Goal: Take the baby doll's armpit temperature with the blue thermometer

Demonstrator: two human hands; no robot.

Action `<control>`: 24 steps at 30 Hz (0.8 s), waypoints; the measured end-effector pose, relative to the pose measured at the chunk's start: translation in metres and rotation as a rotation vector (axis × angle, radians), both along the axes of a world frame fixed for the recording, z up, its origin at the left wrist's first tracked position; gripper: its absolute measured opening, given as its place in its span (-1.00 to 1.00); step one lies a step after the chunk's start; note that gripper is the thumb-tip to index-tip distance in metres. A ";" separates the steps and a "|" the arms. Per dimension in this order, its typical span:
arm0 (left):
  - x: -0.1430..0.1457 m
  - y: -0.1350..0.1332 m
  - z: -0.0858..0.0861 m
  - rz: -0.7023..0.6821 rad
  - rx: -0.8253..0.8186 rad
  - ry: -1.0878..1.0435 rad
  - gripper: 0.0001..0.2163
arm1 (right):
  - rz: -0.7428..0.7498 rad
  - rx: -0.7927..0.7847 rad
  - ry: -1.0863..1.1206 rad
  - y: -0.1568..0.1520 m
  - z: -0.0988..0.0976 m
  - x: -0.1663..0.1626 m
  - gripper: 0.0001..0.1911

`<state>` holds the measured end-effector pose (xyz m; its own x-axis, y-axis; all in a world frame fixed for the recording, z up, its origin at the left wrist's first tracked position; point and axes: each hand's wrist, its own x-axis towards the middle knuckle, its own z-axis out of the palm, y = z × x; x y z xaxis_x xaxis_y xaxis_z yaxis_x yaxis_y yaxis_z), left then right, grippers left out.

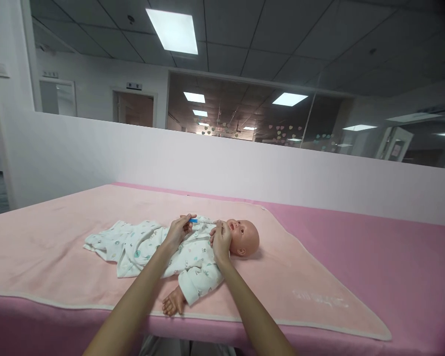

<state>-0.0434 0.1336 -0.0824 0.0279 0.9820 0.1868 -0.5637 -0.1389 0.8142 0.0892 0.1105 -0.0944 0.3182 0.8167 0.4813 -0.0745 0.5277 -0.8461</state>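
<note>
A baby doll (247, 236) lies on its back, its head to the right, dressed in a white printed gown (203, 249). Above its chest, my left hand (180, 230) is closed round the blue end of a slim blue-and-pale stick (202, 221), whose exact kind I cannot make out. The stick lies nearly level and points right. At its pale end, my right hand (221, 240) is closed in a pinch beside the doll's chin and open mouth. One bare doll hand (173, 302) rests near the front edge, palm partly up.
Under the doll spreads a peach blanket (282, 296) with a pale border, laid over a pink table cover (356, 247). A white wall (244, 163) with a long window above it stands behind the table. The table's front edge is close to my body.
</note>
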 end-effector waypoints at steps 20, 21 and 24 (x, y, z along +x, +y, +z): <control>-0.001 0.004 -0.003 -0.013 0.030 0.053 -0.68 | 0.009 -0.020 0.012 0.001 -0.002 0.001 -0.69; -0.002 0.004 -0.003 -0.020 0.031 0.051 -0.68 | 0.013 -0.023 0.014 0.001 -0.001 0.001 -0.70; -0.002 0.003 -0.002 -0.031 0.045 0.056 -0.67 | 0.034 -0.033 0.027 0.001 -0.001 0.001 -0.73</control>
<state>-0.0451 0.1362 -0.0847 0.0701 0.9711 0.2281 -0.5221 -0.1592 0.8379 0.0906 0.1120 -0.0957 0.3026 0.8425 0.4456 -0.1147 0.4963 -0.8606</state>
